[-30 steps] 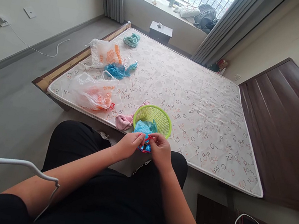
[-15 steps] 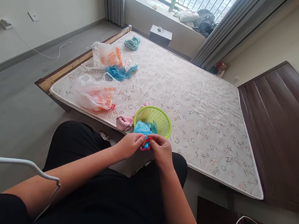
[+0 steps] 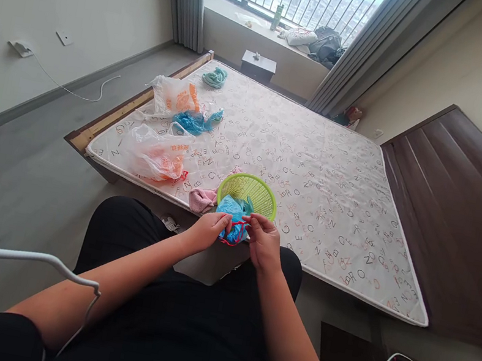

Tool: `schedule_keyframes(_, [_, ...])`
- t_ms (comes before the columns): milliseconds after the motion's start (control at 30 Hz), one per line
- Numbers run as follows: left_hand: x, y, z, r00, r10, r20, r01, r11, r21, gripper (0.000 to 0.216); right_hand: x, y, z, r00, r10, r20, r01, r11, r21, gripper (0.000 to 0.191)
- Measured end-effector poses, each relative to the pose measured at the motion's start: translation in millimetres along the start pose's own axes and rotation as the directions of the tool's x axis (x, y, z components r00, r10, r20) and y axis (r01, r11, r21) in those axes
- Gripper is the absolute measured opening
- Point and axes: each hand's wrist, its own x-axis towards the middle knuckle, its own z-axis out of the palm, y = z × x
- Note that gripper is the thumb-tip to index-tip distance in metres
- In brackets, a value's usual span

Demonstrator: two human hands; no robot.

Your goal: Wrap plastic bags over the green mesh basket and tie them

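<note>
A thin red string [image 3: 240,225] stretches between my two hands, with a loop hanging below. My left hand [image 3: 210,229] pinches one side of it, and my right hand [image 3: 262,241] pinches the other with fingertips closed. Just behind the string, a blue plastic bag [image 3: 231,207] lies at the near side of a green mesh basket [image 3: 267,191], which is tipped toward me on the mattress edge. Left of the basket lies a pink cloth [image 3: 201,200]. What the fingertips cover is hidden.
On the mattress [image 3: 315,181] lie a white plastic bag with orange print [image 3: 174,97], a crumpled blue bag [image 3: 193,122], another clear bag [image 3: 152,155] and a teal cloth [image 3: 215,77]. A white cable [image 3: 13,255] crosses near my left arm. The dark headboard [image 3: 456,231] stands at right.
My hands have moved apart, the right one slightly to the right, and the red string now shows drawn out between them. The whole view has shifted slightly.
</note>
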Motion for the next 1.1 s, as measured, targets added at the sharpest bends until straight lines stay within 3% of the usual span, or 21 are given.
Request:
schedule_keyframes(67, [5, -10, -7, 0.999, -0.01, -0.04, 0.008, 0.999, -0.045, 0.055, 11, 0, -11, 0.998, -0.009, -0.055, 0.016, 0.991, 0.132, 0.038])
schedule_keyframes(167, [12, -33, -30, 0.977, -0.072, -0.201, 0.058, 0.996, -0.073, 0.057, 33, -6, -42, 0.982, 0.014, -0.19, 0.042, 0.956, 0.29, 0.037])
schedule_keyframes(233, [15, -50, -47, 0.958, -0.109, -0.265, 0.092, 0.993, -0.075, 0.06, 45, -11, -65, 0.958, 0.009, -0.287, 0.079, 0.953, 0.293, 0.033])
schedule_keyframes(300, [16, -64, -57, 0.965, -0.078, -0.251, 0.076, 0.997, -0.015, 0.06, 52, -12, -83, 0.939, -0.016, -0.344, 0.113, 0.957, 0.265, 0.03])
schedule_keyframes(433, [15, -82, -52, 0.962, -0.107, -0.25, 0.107, 0.994, -0.012, 0.059, 52, -6, -94, 0.929, -0.061, -0.365, 0.148, 0.965, 0.216, 0.032])
schedule_keyframes(533, [14, -89, -42, 0.959, -0.202, -0.196, 0.171, 0.971, -0.165, 0.059, 44, 1, -87, 0.958, -0.071, -0.277, 0.111, 0.986, 0.128, 0.041])
schedule_keyframes(633, [11, -94, -37, 0.955, -0.279, -0.1, 0.245, 0.933, -0.262, 0.056, 32, 13, -71, 0.992, -0.118, -0.051, 0.106, 0.975, -0.195, 0.062])
schedule_keyframes(733, [6, -100, -32, 0.954, -0.301, 0.004, 0.287, 0.905, -0.315, 0.057, 25, 29, -51, 0.96, -0.148, 0.239, 0.266, 0.752, -0.603, 0.07])
schedule_keyframes(833, [-5, -112, -29, 0.949, -0.314, 0.017, 0.294, 0.869, -0.398, 0.06, 29, 33, -35, 0.896, -0.056, 0.44, 0.409, 0.489, -0.77, 0.038])
schedule_keyframes(933, [-16, -131, -31, 0.931, -0.359, -0.065, 0.281, 0.819, -0.5, 0.066, 49, 10, -21, 0.895, -0.125, 0.429, 0.441, 0.4, -0.804, 0.033])
schedule_keyframes(1100, [-21, -158, -48, 0.831, -0.55, -0.078, 0.424, 0.719, -0.55, 0.055, 117, -84, 19, 0.895, -0.326, 0.304, 0.434, 0.477, -0.764, 0.017])
